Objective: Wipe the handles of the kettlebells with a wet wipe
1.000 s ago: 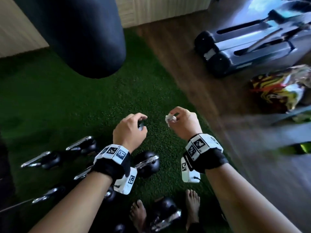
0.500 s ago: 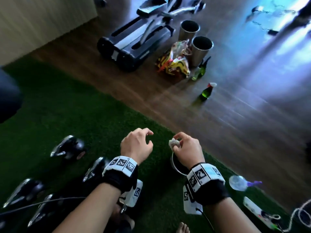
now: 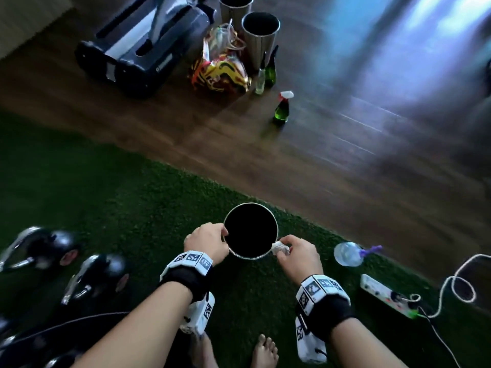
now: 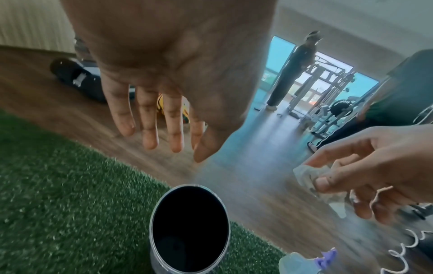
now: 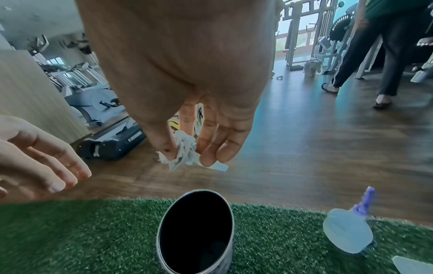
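Looks near done: right hand (image 3: 297, 254) pinches the crumpled wet wipe (image 5: 182, 153) above the metal bin (image 3: 276, 229), at its 4 o'clock rim. Left hand (image 4: 164, 74) loose, empty. Kettlebells (image 3: 93, 274) at 9 o'clock on the turf (image 3: 132, 197). Left: drop the wipe.

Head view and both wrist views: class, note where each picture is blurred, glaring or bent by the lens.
Head view: the wooden floor streaks with motion blur and blue-white glare at upper right; the kettlebells smear. Left wrist view: the left hand looms, dim and soft; bright doorway behind. Right wrist view: the wet wipe is fairly sharp; the metal bin leans, lens-bent.
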The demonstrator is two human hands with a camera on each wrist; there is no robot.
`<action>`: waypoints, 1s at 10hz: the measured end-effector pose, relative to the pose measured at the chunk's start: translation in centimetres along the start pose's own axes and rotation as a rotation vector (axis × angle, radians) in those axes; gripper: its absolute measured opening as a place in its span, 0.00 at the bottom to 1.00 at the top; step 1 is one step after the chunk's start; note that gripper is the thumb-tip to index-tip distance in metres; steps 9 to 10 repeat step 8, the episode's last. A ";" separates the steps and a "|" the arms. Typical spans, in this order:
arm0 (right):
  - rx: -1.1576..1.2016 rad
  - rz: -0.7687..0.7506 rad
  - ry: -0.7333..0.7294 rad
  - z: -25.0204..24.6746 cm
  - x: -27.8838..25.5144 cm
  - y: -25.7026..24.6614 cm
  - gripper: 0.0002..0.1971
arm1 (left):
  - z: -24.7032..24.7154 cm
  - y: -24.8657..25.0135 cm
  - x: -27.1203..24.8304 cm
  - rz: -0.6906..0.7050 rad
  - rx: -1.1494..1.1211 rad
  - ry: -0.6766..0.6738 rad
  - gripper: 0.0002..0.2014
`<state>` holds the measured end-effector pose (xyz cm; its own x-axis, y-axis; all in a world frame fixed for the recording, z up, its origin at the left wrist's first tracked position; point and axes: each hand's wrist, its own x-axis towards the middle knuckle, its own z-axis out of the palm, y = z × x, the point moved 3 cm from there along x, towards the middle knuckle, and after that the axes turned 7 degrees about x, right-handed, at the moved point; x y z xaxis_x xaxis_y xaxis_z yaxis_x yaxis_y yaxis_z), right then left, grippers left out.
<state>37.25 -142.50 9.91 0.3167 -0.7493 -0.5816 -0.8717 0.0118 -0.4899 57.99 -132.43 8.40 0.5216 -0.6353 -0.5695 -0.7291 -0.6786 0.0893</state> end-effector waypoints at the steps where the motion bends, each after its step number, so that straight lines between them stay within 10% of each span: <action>1: 0.003 0.040 0.013 2.9 4.8 2.1 0.11 | 3.8 0.9 5.1 0.017 -0.006 -0.001 0.16; 5: 0.035 0.204 -0.026 14.1 18.7 4.7 0.08 | 14.3 -0.1 17.3 0.062 0.048 -0.144 0.18; 10: -0.096 0.231 -0.069 17.5 21.9 4.1 0.20 | 15.8 -1.2 19.3 0.037 -0.055 -0.136 0.18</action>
